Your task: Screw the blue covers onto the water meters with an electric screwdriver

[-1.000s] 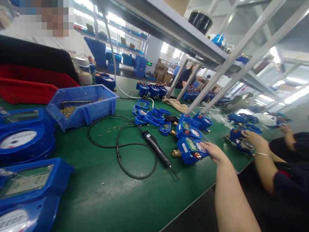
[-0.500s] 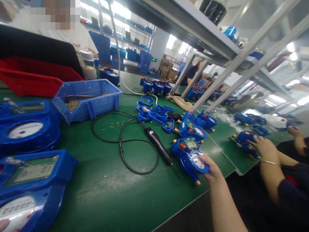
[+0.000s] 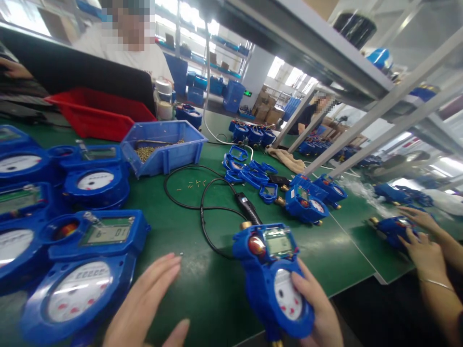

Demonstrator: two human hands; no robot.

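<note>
A blue water meter (image 3: 253,284) with a white dial, a small display and brass ends is gripped at its right side by my right hand (image 3: 318,308), thumb on the dial's edge. It is tilted and covers part of a black electric screwdriver (image 3: 249,208) on the table. My left hand (image 3: 148,299) hovers over the table with fingers stretched and thumb apart, holding nothing. Just left of it is another blue water meter (image 3: 81,284) with a display. More water meters (image 3: 94,180) stand behind that one.
A blue bin (image 3: 166,154) of small brass screws stands before a red bin (image 3: 101,118). Loose screws (image 3: 195,184) and blue covers (image 3: 249,173) lie on the green table (image 3: 173,217). At right, a co-worker's hands (image 3: 419,241) touch another meter. Slanted shelf posts (image 3: 361,130) rise behind.
My right hand has lifted the water meter and brought it nearer, over the screwdriver. My left hand has moved away from the left meter into open view. The view has shifted left.
</note>
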